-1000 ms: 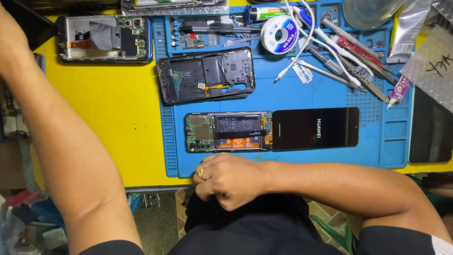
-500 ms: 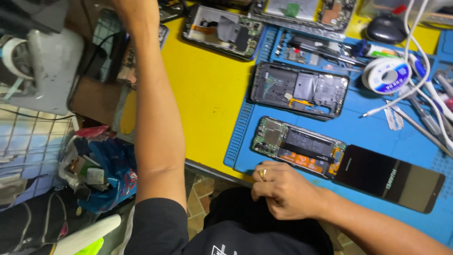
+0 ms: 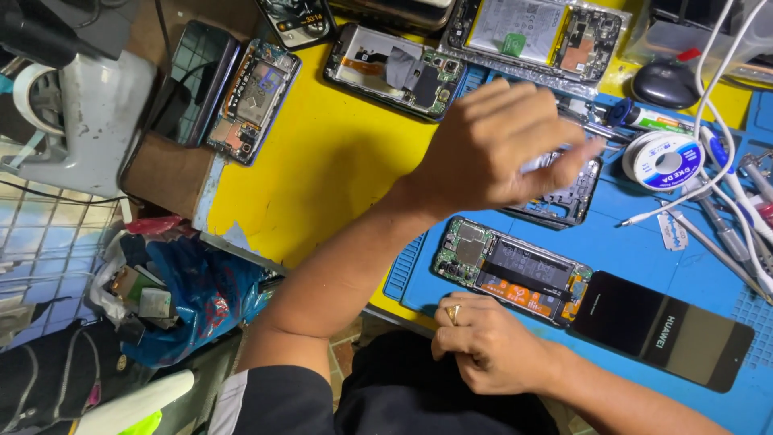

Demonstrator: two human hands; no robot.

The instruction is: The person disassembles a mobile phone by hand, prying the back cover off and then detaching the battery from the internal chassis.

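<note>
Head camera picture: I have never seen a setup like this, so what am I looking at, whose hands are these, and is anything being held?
There is no machine here. A person wears a camera on the head, and it looks down at that person's own two bare hands over a workbench.

The bench is a yellow table with a blue mat on it. On the mat lies an opened phone showing its inner parts, with its dark screen folded out beside it. More opened phones lie around, plus a solder spool and white cables.

The left hand is raised above another opened phone; it is blurred, and seems to pinch something small and pale that I cannot identify. The right hand, wearing a ring, rests at the mat's near edge and seems to hold nothing.
</note>
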